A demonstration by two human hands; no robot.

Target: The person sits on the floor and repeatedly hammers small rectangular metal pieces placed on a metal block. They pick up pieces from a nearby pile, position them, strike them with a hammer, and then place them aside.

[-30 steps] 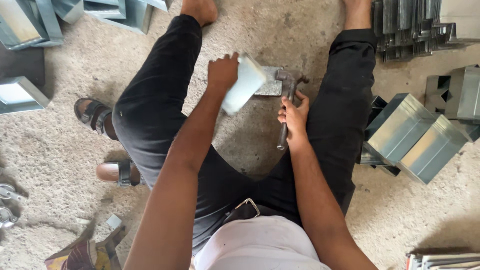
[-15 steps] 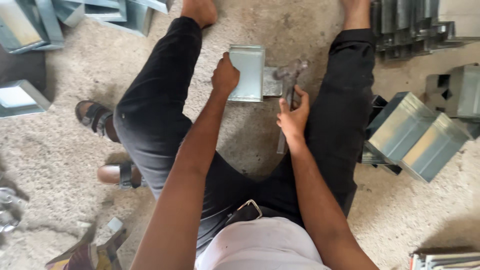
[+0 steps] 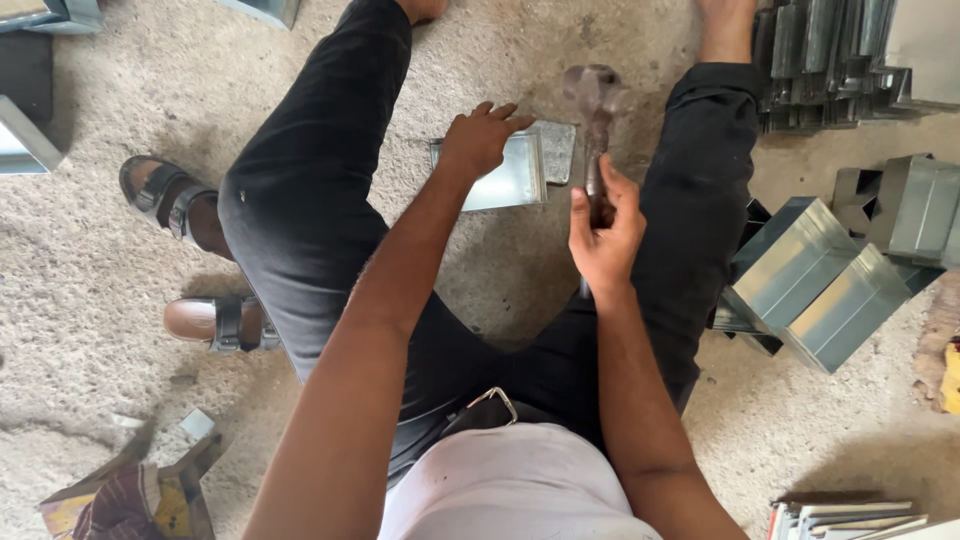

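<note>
I sit on a rough concrete floor with my legs spread in black trousers. My left hand (image 3: 480, 138) presses flat on a folded sheet-metal piece (image 3: 500, 180) lying on the floor between my legs, next to a small flat metal block (image 3: 555, 150). My right hand (image 3: 605, 235) grips the handle of a hammer (image 3: 592, 100), its head raised and blurred above the block's right side.
Shiny sheet-metal boxes (image 3: 820, 280) lie by my right leg, with more stacked metal parts (image 3: 830, 60) at the top right. A pair of sandals (image 3: 190, 260) lies to the left. More metal pieces (image 3: 25, 140) rest at the far left, and scraps (image 3: 130, 490) at the bottom left.
My left hand lowered the metal piece from a tilted, lifted position to flat on the floor. My right hand lifted the hammer up off the floor.
</note>
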